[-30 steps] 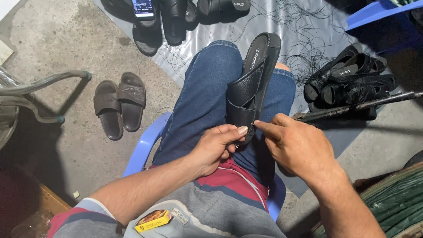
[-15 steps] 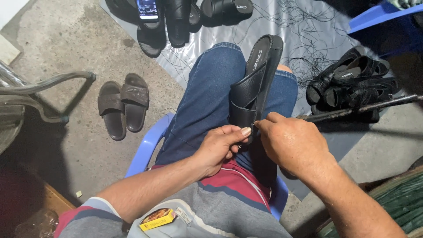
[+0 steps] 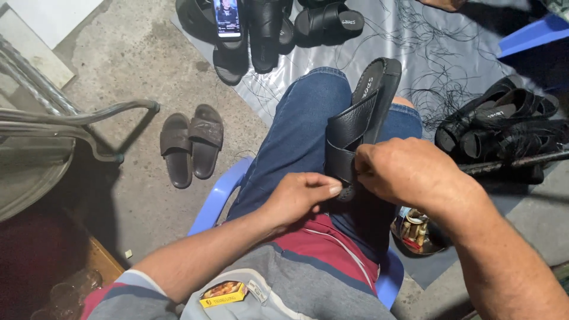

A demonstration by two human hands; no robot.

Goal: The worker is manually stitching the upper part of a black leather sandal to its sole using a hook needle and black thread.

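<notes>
A black leather sandal (image 3: 361,112) stands on edge between my knees, sole to the right and straps to the left. My left hand (image 3: 299,195) pinches the sandal's lower strap at the heel end, thumb pressed against it. My right hand (image 3: 409,172) closes on the same spot from the right, fingers curled around the strap's edge. I cannot tell whether a small tool or thread is between the fingers. I sit on a blue plastic chair (image 3: 216,198), in blue jeans.
A brown pair of slides (image 3: 189,145) lies on the concrete at left. Several black sandals (image 3: 278,24) and a phone (image 3: 227,18) lie on a grey sheet (image 3: 415,41) strewn with black threads. A heap of black sandals (image 3: 504,127) sits right. Metal chair frame (image 3: 59,118) stands left.
My right hand has slid left and down over the sandal's strap, now covering it. My left hand stays at the heel end. The view has shifted slightly.
</notes>
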